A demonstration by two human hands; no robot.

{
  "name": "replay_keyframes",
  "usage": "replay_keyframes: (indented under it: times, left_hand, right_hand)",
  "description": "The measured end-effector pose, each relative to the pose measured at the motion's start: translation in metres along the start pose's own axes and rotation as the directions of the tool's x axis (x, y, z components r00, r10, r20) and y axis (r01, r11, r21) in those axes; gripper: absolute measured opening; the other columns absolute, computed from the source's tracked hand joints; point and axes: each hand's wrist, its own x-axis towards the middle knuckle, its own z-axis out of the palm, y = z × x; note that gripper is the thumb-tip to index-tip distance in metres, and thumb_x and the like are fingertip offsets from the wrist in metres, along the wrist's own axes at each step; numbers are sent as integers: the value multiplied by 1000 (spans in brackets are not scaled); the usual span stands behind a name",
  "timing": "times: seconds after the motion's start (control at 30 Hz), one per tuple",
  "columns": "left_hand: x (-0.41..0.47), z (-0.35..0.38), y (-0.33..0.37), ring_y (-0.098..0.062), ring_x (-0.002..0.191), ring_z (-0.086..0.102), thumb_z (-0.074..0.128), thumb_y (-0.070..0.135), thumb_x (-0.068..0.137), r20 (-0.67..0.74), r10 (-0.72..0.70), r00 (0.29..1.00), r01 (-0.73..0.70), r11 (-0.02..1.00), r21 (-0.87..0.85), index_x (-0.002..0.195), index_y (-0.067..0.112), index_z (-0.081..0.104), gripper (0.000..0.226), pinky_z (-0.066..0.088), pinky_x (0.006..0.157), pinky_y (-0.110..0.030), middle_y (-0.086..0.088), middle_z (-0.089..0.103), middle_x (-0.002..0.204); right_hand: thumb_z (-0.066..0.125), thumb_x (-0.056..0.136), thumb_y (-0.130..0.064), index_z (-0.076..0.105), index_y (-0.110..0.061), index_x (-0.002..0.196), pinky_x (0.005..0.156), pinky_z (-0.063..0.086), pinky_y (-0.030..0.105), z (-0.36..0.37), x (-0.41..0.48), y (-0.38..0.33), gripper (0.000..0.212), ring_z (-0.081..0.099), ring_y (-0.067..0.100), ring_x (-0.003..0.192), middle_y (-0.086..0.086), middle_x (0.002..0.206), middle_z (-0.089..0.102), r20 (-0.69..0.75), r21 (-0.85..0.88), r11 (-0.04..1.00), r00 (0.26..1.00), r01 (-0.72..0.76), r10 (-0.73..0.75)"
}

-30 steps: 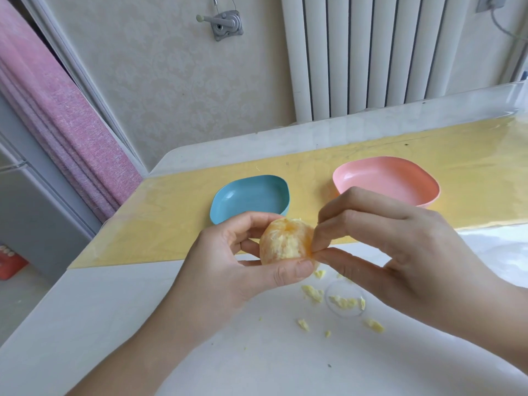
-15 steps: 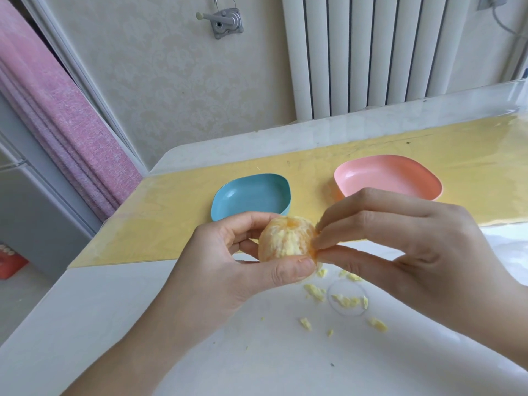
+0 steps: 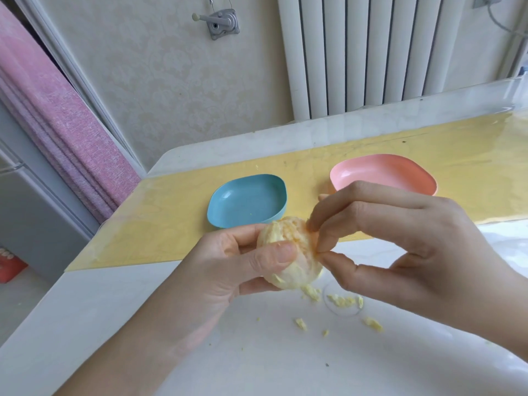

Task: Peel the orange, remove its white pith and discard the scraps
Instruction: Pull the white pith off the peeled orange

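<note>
Now, at nine o'clock in the view a pink curtain [image 3: 57,132] hangs beside a grey cabinet [image 3: 31,212]. The white bench [image 3: 85,324] spreads from seven o'clock across the bottom, and a glossy yellow mat [image 3: 160,224] lies across its far half. On the mat, at eleven o'clock from the orange, sits a blue dish [image 3: 247,201], open side up. High on the wall at twelve o'clock is a metal bracket [image 3: 221,22] with a small lever.

The left hand [image 3: 228,270] comes up from seven o'clock and grips the orange [image 3: 288,252] in the air over the bench's near half, at the middle of the view. Its thumb lies across the fruit's front and its fingers curl round the far side. The orange is peeled and pale, with white pith in patches.

A white radiator [image 3: 365,52] stands against the wall at one o'clock. A pink dish [image 3: 383,172] sits on the mat at two o'clock from the orange, partly behind the right hand [image 3: 414,247]. That hand reaches in from four o'clock. Its thumb and forefinger meet at three o'clock on the fruit, pinching its surface.

At five o'clock from the orange, small pale-yellow scraps [image 3: 343,300] lie scattered on the bench, several inside a faint clear ring [image 3: 341,315].
</note>
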Motion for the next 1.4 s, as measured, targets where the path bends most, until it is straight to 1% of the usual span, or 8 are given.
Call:
replay_keyframes:
  times: [0.1, 0.2, 0.33, 0.6, 0.77, 0.93, 1.07, 1.4]
  left_hand:
    - [1, -2, 3, -21, 96, 67, 83, 56, 54, 7, -6, 1000, 6, 1000, -27, 102, 10, 73, 67, 52, 72, -21, -16, 71, 104]
    - [1, -5, 4, -17, 91, 69, 85, 55, 48, 2, 4, 1000, -4, 1000, 19, 98, 15, 75, 65, 54, 73, -21, -5, 74, 98]
    - [1, -5, 4, -16, 88, 71, 79, 37, 52, -40, 14, 999, -9, 993, 116, 97, 21, 75, 48, 54, 71, -20, -5, 75, 96]
    - [1, -5, 3, -15, 84, 71, 78, 36, 51, -76, 26, 997, -13, 987, 158, 96, 21, 75, 47, 51, 69, -18, -6, 75, 94]
    - [0, -4, 3, -17, 86, 71, 79, 36, 51, -82, 38, 996, -24, 985, 170, 97, 21, 75, 48, 52, 71, -18, -6, 75, 94]
    - [-1, -5, 3, -27, 98, 67, 80, 43, 49, -97, 66, 993, -37, 960, 277, 98, 28, 74, 51, 52, 89, -36, -2, 74, 99]
    - [-2, -4, 4, -20, 98, 66, 79, 47, 46, -102, 88, 991, -49, 943, 331, 97, 36, 73, 53, 51, 88, -30, 6, 74, 99]
    - [-2, -2, 5, -14, 83, 70, 83, 38, 50, -38, 21, 999, -18, 996, 86, 96, 19, 75, 51, 53, 70, -19, -4, 75, 91]
  right_hand:
    - [68, 83, -22, 65, -13, 99, 81, 48, 18, -1, -1, 1, 18, 63, 6, 94, -6, 98, 64, -33, 64, 997, 998, -42, 44]
    - [69, 83, -28, 64, -15, 114, 83, 46, 15, 0, 1, 1, 34, 63, 4, 94, -7, 98, 65, -11, 77, 995, 998, -64, 65]
    - [66, 85, -28, 73, -17, 103, 75, 42, 7, 2, 1, 1, 23, 60, 1, 82, -5, 94, 64, 11, 5, 999, 999, -48, 48]
    - [72, 82, -21, 75, -14, 89, 71, 46, 11, 4, -2, 0, 10, 60, 2, 75, -5, 86, 66, -11, -129, 992, 1000, 16, -18]
    - [68, 85, -24, 73, -15, 85, 71, 43, 7, 3, 0, -1, 11, 59, -1, 76, -9, 84, 63, 6, -90, 996, 1000, -2, 3]
    - [74, 80, -21, 71, -18, 81, 70, 44, 8, 3, 1, 0, 5, 60, 0, 74, -13, 81, 61, 51, 45, 996, 996, -81, 79]
    - [75, 74, -14, 67, -21, 77, 66, 45, 13, 2, 1, -1, 12, 57, 3, 69, -15, 76, 59, 88, 95, 988, 990, -123, 115]
    - [73, 69, -9, 60, -19, 72, 61, 40, 10, 7, -1, -6, 17, 50, 1, 64, -13, 72, 53, -17, 12, 998, 998, -67, 67]
